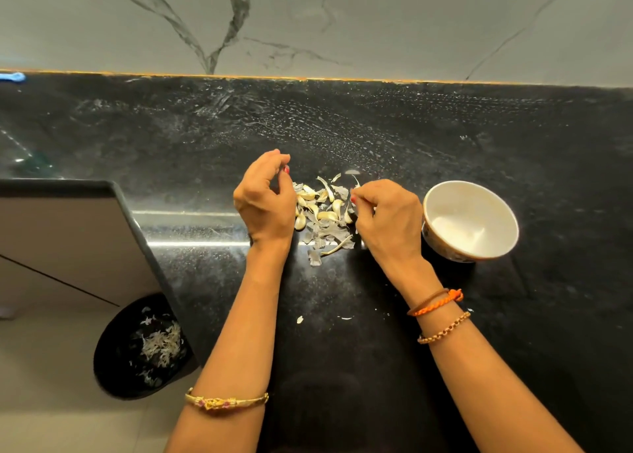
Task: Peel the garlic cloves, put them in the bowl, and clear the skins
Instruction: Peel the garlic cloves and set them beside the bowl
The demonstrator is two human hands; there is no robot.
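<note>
My left hand (263, 199) fingers curled, grasp unclear; right hand (387, 220) pinching papery skins (329, 237). Glossy round bowl (471, 220) at 3 o'clock of garlic cloves (327, 215).

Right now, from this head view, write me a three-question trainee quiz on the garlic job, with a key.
1. True or false: the bowl already holds peeled cloves.
2. Multiple choice: the pile of cloves and skins lies A) inside the bowl, B) on the counter between the left hand and right hand, C) in the bin.
3. Fill in: the bin on the floor, at lower left, already holds some ____.

Key: 1 false, the bowl shows only white inside. 2 B. 3 skins.
</note>
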